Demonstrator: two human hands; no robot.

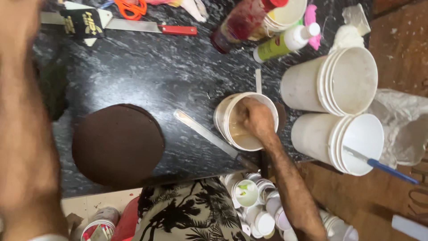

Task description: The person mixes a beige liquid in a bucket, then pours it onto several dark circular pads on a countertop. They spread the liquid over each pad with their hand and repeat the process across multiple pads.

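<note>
My right hand (pixel 256 118) reaches into a small white bucket (pixel 223 114) that holds a beige mixture. Its fingers are curled down in the mixture and partly hidden. The bucket stands on a black marble counter (pixel 147 71). A long metal palette knife (pixel 207 134) lies flat just left of the bucket. Further left lies a round dark brown cake layer (pixel 118 145). My left forearm (pixel 22 134) fills the left edge, blurred and close to the camera; the hand itself is too blurred to read.
Two stacks of white buckets (pixel 352 80) (pixel 356 143) lie on their sides at the right, one holding a blue-handled knife (pixel 383 167). A red-handled knife (pixel 151 27), orange scissors (pixel 131 8), a green bottle (pixel 285 44) and a red bottle (pixel 240 22) lie at the back. Several small jars (pixel 258 205) sit below the counter.
</note>
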